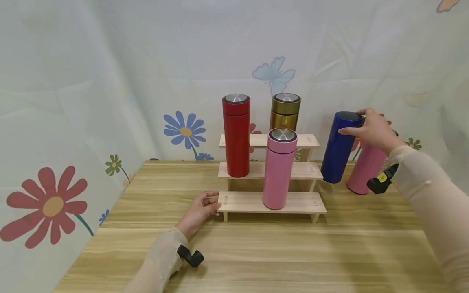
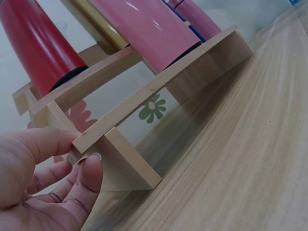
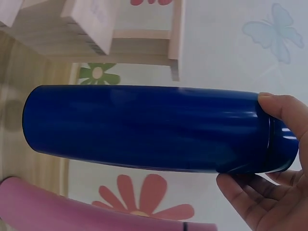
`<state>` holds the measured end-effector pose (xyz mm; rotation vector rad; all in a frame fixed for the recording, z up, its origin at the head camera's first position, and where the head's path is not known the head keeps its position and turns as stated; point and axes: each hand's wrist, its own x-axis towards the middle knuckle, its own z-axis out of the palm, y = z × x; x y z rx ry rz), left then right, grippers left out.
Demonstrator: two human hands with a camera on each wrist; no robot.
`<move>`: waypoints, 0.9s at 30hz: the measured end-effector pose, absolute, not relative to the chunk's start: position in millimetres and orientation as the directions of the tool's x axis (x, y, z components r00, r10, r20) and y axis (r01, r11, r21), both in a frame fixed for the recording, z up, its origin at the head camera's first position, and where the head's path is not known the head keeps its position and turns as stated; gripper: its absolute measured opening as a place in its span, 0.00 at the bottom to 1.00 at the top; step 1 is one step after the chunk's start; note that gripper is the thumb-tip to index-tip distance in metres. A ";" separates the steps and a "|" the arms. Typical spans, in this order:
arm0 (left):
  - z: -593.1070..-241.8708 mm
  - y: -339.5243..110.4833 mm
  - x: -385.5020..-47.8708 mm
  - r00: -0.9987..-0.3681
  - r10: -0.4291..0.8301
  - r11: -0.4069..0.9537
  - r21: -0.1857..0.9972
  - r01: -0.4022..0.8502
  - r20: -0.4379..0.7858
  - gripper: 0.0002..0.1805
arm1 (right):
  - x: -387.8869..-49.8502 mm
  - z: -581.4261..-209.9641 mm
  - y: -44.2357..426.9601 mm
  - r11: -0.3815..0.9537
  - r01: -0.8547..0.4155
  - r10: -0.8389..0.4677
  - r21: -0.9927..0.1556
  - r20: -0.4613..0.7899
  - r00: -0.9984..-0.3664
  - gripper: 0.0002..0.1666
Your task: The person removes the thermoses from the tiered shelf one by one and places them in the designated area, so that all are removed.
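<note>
My right hand (image 1: pixel 377 129) grips the blue bottle (image 1: pixel 338 148) near its lid, thumb on one side and fingers on the other. The bottle leans slightly, right of the three-tier wooden stand (image 1: pixel 307 202); the right wrist view shows its whole side (image 3: pixel 144 127). My left hand (image 1: pixel 198 211) pinches the left end of the lowest shelf, and the left wrist view shows thumb and fingers around that shelf's corner (image 2: pixel 89 139). A pink bottle (image 1: pixel 280 171) stands on the lowest shelf, a red bottle (image 1: pixel 237 138) on the middle one, and a gold bottle (image 1: pixel 285 116) rises behind, its base hidden.
Another pink bottle (image 1: pixel 366 169) stands on the wooden table (image 1: pixel 256 252), right of the blue one and partly behind my right hand. A pale curtain (image 1: pixel 121 81) printed with flowers and a butterfly hangs behind the table.
</note>
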<state>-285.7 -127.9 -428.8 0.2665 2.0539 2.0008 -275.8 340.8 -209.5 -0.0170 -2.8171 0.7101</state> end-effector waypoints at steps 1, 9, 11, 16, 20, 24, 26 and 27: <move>-428.9 -127.7 -285.6 -0.949 0.310 0.034 0.998 -0.050 -0.058 0.25 | -276.0 -211.9 341.0 0.881 -0.046 0.069 -0.471 0.223 -0.972 0.55; -428.4 -127.9 -285.0 -0.949 0.307 0.034 0.998 -0.057 -0.065 0.25 | -273.9 -225.3 340.3 0.878 -0.022 0.086 -0.478 0.201 -0.976 0.60; -428.2 -128.1 -285.0 -0.950 0.305 0.034 0.998 -0.056 -0.064 0.25 | -273.9 -227.6 339.7 0.880 -0.017 0.084 -0.474 0.191 -0.978 0.60; -428.1 -128.0 -284.4 -0.952 0.300 0.036 0.998 -0.057 -0.065 0.25 | -276.2 -232.6 339.2 0.883 -0.025 0.068 -0.469 0.180 -0.981 0.60; -428.4 -127.8 -283.8 -0.952 0.300 0.039 0.998 -0.054 -0.063 0.25 | -277.1 -236.4 339.4 0.878 -0.033 0.060 -0.478 0.178 -0.982 0.59; -428.5 -127.6 -284.0 -0.953 0.297 0.034 0.998 -0.050 -0.058 0.25 | -277.2 -241.0 338.9 0.873 -0.044 0.054 -0.486 0.186 -0.981 0.58; -428.5 -127.3 -284.3 -0.954 0.296 0.030 0.998 -0.048 -0.055 0.25 | -276.6 -243.4 339.5 0.870 -0.040 0.054 -0.492 0.174 -0.983 0.58; -428.5 -127.2 -284.3 -0.953 0.298 0.029 0.998 -0.047 -0.054 0.25 | -276.1 -244.6 340.1 0.868 -0.034 0.055 -0.495 0.165 -0.985 0.58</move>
